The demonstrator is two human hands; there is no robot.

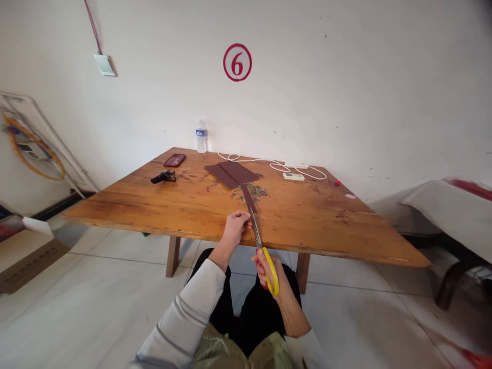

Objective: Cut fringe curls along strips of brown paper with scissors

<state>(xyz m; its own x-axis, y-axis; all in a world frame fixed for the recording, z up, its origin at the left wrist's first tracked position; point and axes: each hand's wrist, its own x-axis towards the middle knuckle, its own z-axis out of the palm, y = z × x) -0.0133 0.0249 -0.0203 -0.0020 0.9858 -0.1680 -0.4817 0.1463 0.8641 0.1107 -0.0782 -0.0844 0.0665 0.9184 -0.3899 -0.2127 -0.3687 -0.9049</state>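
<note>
A: Table (154,202), wooden and broad, fills the middle of the view, standing on a pale tiled floor (96,297) against a white wall (346,92) with a red circled 6 (237,62) at twelve o'clock.

B: And on it, going down in size?

A: Dark brown sheets (232,173) lie flat near the centre, overlapping. From them a narrow brown strip (248,198) runs toward six o'clock, down to the near edge. A white cable (269,163) loops at one o'clock from the sheets, ending beside a small white device (293,176). A water bottle (201,136) stands upright at eleven o'clock by the wall, a dark red phone (175,160) lies at ten o'clock, and a small black tool (163,177) sits just below the phone. Fine scraps (258,191) are scattered right beside the strip.

B: The hands?

A: The left hand (235,227) is curled at the table's near edge, fingers pinched onto the near end of the strip. The right hand (268,270) is at six o'clock, below the edge, closed through the yellow handles of the scissors (264,254) (fingers in the loops, thumb side partly hidden). The blades point up toward twelve o'clock, and their tips meet the strip just beside the left fingers; how far apart the blades are I cannot tell.
</note>
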